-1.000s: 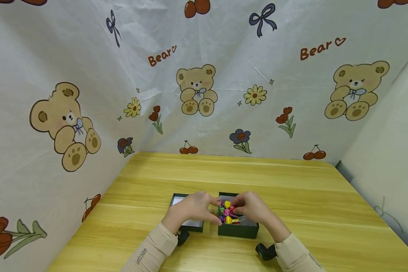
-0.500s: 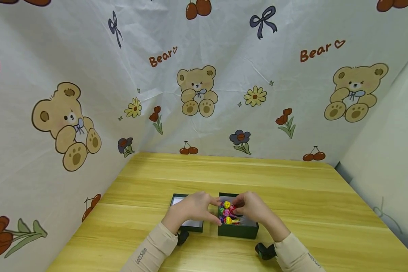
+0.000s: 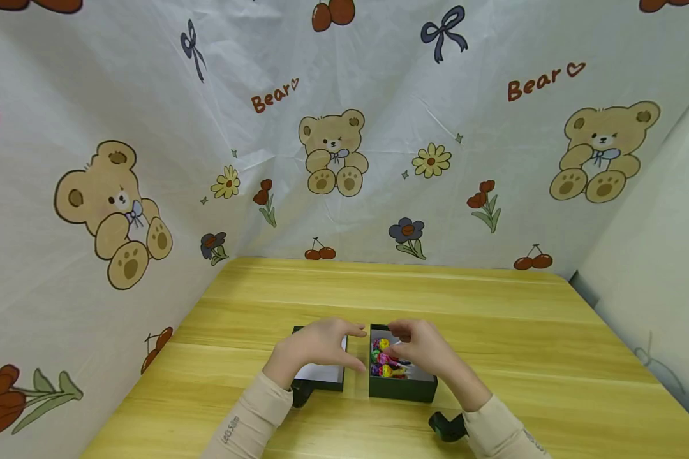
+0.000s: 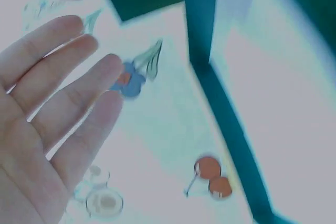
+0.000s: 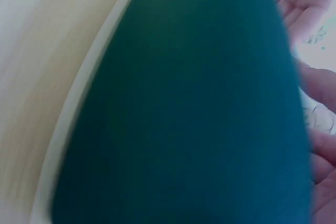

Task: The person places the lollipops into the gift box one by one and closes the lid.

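Observation:
A dark green box (image 3: 402, 390) with a pale inside holds several lollipops (image 3: 385, 370) in bright wrappers, heads toward its left side. My right hand (image 3: 427, 349) is over this box, thumb and forefinger spread apart above the candies, with nothing seen between them. In the right wrist view the box's green wall (image 5: 184, 103) fills the middle and partly hides the fingers. To the left lies a shallow dark green box lid (image 3: 326, 376), pale inside. My left hand (image 3: 316, 344) hovers over the lid, fingers extended and holding nothing; the left wrist view shows its palm (image 4: 58, 114).
Both box parts stand on a wood-grain table (image 3: 494, 344) with a narrow gap between them. A white cloth (image 3: 367, 76) printed with bears and flowers hangs behind and at the left. Black wrist devices (image 3: 449, 427) sit below the sleeves.
My right thumb and forefinger have come apart and lifted from the lollipops, where they were closed together before. My left hand has shifted slightly left, away from the box.

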The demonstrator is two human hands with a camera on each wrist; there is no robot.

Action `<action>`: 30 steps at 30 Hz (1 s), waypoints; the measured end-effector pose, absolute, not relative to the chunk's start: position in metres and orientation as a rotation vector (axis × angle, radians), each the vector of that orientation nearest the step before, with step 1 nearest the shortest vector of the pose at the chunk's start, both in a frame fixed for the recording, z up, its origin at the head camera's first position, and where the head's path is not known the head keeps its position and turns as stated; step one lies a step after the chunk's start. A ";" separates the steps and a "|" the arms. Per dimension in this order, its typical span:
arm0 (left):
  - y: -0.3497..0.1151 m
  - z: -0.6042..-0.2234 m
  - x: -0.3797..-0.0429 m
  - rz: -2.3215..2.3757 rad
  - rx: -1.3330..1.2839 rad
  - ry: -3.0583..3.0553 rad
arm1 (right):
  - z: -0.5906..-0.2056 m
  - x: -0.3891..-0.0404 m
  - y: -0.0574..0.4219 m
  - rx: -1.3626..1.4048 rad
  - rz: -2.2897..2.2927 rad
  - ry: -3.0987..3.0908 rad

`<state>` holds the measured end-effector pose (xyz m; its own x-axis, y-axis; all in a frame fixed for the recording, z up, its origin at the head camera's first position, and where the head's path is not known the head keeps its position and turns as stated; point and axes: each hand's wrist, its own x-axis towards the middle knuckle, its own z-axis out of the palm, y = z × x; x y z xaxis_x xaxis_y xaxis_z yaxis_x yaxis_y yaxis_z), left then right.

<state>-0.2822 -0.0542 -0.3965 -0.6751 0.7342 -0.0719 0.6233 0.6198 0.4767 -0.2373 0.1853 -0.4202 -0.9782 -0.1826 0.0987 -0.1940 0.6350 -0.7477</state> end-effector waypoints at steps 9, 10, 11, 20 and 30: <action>-0.117 -0.384 -0.302 0.725 0.783 2.598 | -0.404 -0.226 0.143 0.463 1.535 -2.833; -0.123 -0.384 -0.303 0.731 0.746 2.593 | -0.404 -0.225 0.137 0.476 1.554 -2.840; -0.128 -0.385 -0.305 0.732 0.709 2.587 | -0.403 -0.223 0.132 0.489 1.575 -2.844; -0.157 -0.408 -0.321 0.707 0.506 2.475 | -0.417 -0.218 0.088 0.344 1.833 -2.823; -0.164 -0.414 -0.328 0.768 0.489 2.396 | -0.427 -0.215 0.068 0.229 1.905 -2.726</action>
